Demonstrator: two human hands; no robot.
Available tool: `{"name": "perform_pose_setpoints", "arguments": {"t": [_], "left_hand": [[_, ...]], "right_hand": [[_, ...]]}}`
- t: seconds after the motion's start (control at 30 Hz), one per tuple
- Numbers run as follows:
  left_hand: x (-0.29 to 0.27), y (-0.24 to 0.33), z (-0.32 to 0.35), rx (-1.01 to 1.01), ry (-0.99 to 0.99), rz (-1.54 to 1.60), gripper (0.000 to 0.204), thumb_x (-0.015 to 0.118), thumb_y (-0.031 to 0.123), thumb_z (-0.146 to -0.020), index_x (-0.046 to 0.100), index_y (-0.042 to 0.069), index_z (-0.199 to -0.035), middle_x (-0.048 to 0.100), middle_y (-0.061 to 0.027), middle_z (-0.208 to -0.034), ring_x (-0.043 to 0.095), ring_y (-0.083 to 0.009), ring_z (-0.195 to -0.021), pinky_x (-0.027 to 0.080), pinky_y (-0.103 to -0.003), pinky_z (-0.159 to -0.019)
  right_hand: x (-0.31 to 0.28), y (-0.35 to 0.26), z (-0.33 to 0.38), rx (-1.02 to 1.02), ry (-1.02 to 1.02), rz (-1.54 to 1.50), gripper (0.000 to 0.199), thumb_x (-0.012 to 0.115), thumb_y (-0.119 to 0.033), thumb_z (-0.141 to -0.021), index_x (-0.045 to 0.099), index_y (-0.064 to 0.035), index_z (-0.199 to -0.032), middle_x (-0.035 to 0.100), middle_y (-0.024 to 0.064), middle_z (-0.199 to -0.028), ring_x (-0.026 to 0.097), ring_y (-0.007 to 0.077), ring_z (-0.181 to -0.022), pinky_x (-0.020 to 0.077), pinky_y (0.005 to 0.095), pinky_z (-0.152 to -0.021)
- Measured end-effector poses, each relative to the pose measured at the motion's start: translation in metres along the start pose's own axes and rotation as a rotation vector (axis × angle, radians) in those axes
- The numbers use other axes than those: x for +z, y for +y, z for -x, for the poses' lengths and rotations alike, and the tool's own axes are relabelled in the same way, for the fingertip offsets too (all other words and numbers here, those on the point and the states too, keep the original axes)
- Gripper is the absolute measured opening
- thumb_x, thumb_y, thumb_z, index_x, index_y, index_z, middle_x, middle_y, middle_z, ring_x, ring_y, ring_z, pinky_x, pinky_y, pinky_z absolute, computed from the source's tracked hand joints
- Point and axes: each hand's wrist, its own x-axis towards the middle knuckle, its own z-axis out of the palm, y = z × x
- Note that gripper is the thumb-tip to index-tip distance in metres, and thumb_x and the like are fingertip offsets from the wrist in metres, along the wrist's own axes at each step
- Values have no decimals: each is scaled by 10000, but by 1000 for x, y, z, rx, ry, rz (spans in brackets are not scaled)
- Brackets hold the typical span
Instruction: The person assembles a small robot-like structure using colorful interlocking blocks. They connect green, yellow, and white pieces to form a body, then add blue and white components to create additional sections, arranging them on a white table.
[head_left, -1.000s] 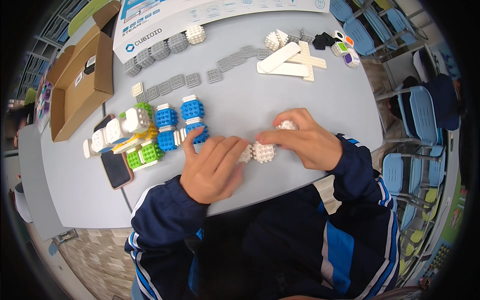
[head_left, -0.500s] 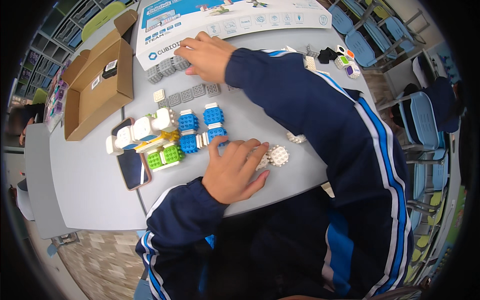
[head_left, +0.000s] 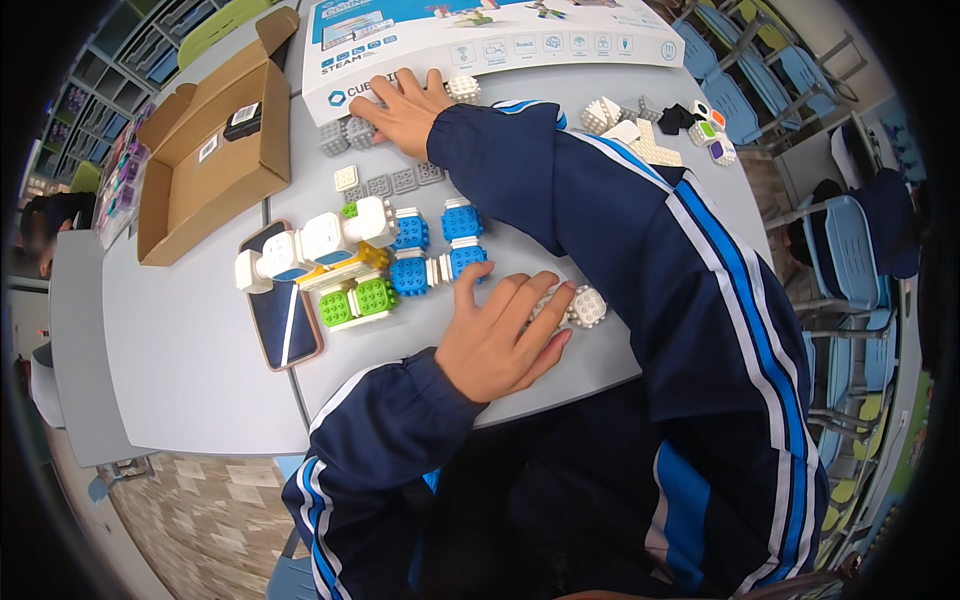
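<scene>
My right hand (head_left: 408, 112) reaches to the far side of the table with its fingers apart, over a row of studded grey cubes (head_left: 332, 138) in front of the big white box. Fingers and palm cover part of that row. My left hand (head_left: 508, 335) is spread low over white studded pieces (head_left: 586, 307) near the front edge; its fingers partly hide them, and contact cannot be made out. Left of it stands a joined build of blue cubes (head_left: 410, 275), green cubes (head_left: 376, 297) and larger white blocks (head_left: 323, 238). Small grey square pieces (head_left: 404, 181) lie between the hands.
An open cardboard box (head_left: 215, 160) sits at the left, and a phone (head_left: 285, 325) lies beside the build. The white product box (head_left: 500, 55) spans the back. A white cube (head_left: 462, 90) and more white pieces (head_left: 655, 145) lie beyond my right sleeve, with black parts (head_left: 676, 118).
My right hand has shifted left along the product box and its fingers have spread, covering more grey cubes and uncovering a white cube. The left hand stays over the white pieces. The view has shifted slightly.
</scene>
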Motion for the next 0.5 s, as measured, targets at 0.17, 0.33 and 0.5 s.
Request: {"name": "perform_pose_setpoints", "arguments": {"t": [0.17, 0.33, 0.5], "left_hand": [[1, 0, 0, -4, -7, 7, 507, 791, 160, -768, 641, 53, -1240, 620, -66, -1210, 612, -221, -989, 347, -520, -1013], [0, -1, 0, 2, -31, 6, 432, 749, 166, -834, 643, 51, -1237, 590, -99, -1264, 598, -230, -1045, 364, -531, -1003], [-1, 0, -1, 4, -29, 32, 470, 773, 133, -799, 650, 70, -1248, 584, -116, -1315, 599, -243, -1043, 360, -512, -1012]], "right_hand": [[1, 6, 2, -64, 26, -21, 382, 623, -339, -966, 520, -314, -1333, 518, 74, -1256, 531, 316, -1108, 396, 533, -797], [-5, 6, 8, -102, -6, -42, 369, 626, -310, -966, 524, -306, -1321, 518, 76, -1271, 557, 292, -1124, 392, 521, -829], [-5, 6, 9, -106, -28, -58, 352, 602, -261, -982, 515, -286, -1322, 532, 57, -1278, 555, 224, -1162, 375, 533, -868]]}}
